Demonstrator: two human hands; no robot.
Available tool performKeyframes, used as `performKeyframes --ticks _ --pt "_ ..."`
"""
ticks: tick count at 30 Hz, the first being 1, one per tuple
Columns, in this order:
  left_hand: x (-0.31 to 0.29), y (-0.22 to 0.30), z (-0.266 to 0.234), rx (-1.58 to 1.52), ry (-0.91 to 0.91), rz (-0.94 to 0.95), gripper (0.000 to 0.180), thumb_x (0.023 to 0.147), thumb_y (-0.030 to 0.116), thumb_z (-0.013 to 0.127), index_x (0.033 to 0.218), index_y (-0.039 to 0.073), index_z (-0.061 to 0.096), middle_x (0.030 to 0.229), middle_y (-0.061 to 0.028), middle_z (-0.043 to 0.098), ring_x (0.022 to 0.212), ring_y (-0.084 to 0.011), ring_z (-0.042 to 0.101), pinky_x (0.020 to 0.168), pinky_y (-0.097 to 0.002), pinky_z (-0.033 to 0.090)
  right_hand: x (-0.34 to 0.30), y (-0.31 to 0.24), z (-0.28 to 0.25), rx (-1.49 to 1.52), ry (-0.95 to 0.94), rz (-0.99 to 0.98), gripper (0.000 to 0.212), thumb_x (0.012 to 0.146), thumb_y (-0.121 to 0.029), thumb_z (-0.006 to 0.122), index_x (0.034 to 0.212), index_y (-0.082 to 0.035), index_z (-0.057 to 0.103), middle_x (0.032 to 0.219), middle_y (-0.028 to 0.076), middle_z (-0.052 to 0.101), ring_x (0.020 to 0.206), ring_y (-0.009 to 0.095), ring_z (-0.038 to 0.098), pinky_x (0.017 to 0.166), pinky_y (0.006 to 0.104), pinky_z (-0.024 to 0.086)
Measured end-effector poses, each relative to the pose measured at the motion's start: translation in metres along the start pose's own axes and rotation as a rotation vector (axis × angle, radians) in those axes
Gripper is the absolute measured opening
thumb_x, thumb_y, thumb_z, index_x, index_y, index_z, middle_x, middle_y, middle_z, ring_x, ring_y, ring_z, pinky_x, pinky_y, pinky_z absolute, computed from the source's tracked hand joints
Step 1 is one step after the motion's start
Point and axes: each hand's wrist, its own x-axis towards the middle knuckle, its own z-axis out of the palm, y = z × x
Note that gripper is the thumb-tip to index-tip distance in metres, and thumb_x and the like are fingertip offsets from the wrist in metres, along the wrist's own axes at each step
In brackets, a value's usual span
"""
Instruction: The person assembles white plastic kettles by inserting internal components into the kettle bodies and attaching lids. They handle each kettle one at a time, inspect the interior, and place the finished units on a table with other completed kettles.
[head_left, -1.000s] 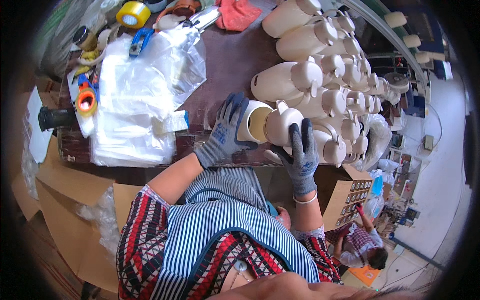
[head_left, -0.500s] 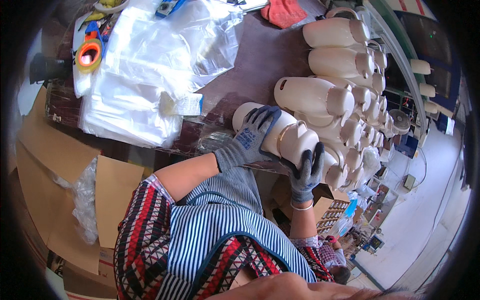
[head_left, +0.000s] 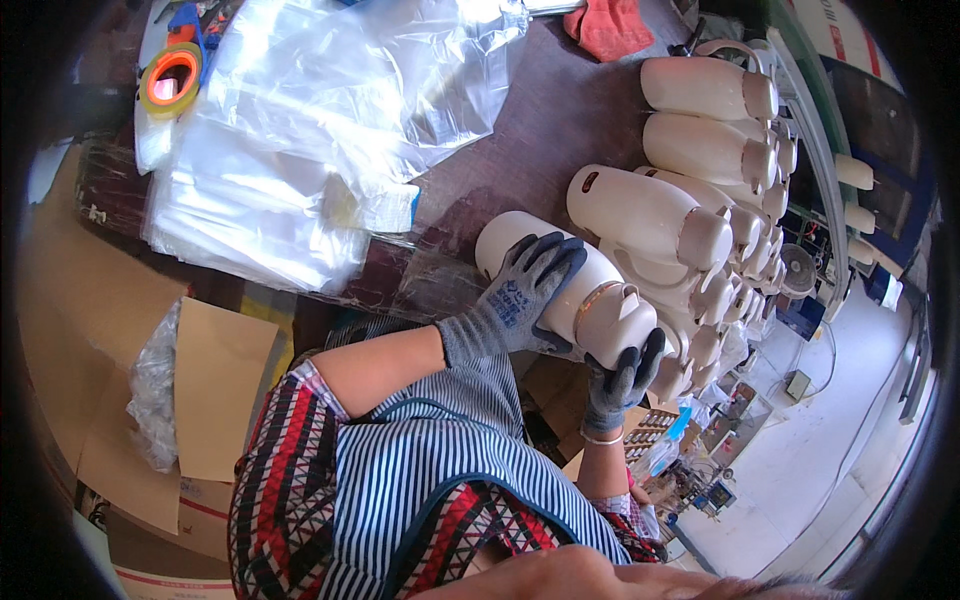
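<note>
A cream thermos jug (head_left: 592,272) lies tilted at the table's near edge, its lid end pointing right and toward me. My left hand (head_left: 520,297), in a grey knit glove with a dark coating, is wrapped over the jug's body. Around the rim of the lid (head_left: 622,325) curl the fingers of my right hand (head_left: 622,385), gloved the same way. A thin copper-coloured band rings the jug just below the lid. Its handle is hidden from view. Just beyond it lies another cream jug (head_left: 640,215) with a small dark oval mark near its base.
Several more cream jugs (head_left: 705,150) lie in rows to the right. Clear plastic bags (head_left: 330,130) cover the table's left part, with a tape roll (head_left: 170,80) beside them. A red glove (head_left: 610,28) lies at the back. Cardboard (head_left: 225,390) stands at lower left.
The view has shifted, so the table's things sit farther right. Both hands and the jug have come slightly nearer to me. My right fingers, more extended before, now bend around the lid.
</note>
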Motion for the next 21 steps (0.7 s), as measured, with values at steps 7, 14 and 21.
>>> performKeyframes --ticks 7,14,21 --pt "0.000 -0.007 0.007 0.026 -0.016 0.004 0.124 0.060 0.049 0.089 0.156 0.005 0.024 0.154 -0.0214 0.032 0.144 -0.0425 0.031 0.121 -0.0593 0.020 -0.010 0.021 -0.005 0.056 -0.072 0.019 0.044 0.087 -0.005 0.071 0.129 -0.012 0.058 0.141 0.033 0.049 0.126 0.049 0.054 0.102 0.0538 0.048" --pt "0.003 -0.005 -0.002 0.001 -0.074 0.016 0.122 0.062 0.048 0.089 0.156 0.005 0.023 0.155 -0.0225 0.033 0.145 -0.0405 0.031 0.122 -0.0572 0.020 -0.030 0.030 -0.009 0.331 -0.154 0.310 0.046 0.087 0.004 0.064 0.130 -0.013 0.062 0.142 0.030 0.049 0.127 0.046 0.053 0.107 0.0506 0.044" --pt "0.100 0.122 -0.073 0.126 0.145 0.447 0.086 0.092 0.056 0.054 0.154 0.002 0.031 0.160 -0.0218 0.028 0.149 -0.0436 0.022 0.122 -0.0542 0.015 -0.010 0.023 0.021 0.308 -0.059 0.152 0.031 0.087 -0.012 0.073 0.117 -0.007 0.067 0.130 0.031 0.058 0.112 0.044 0.063 0.100 0.0494 0.050"
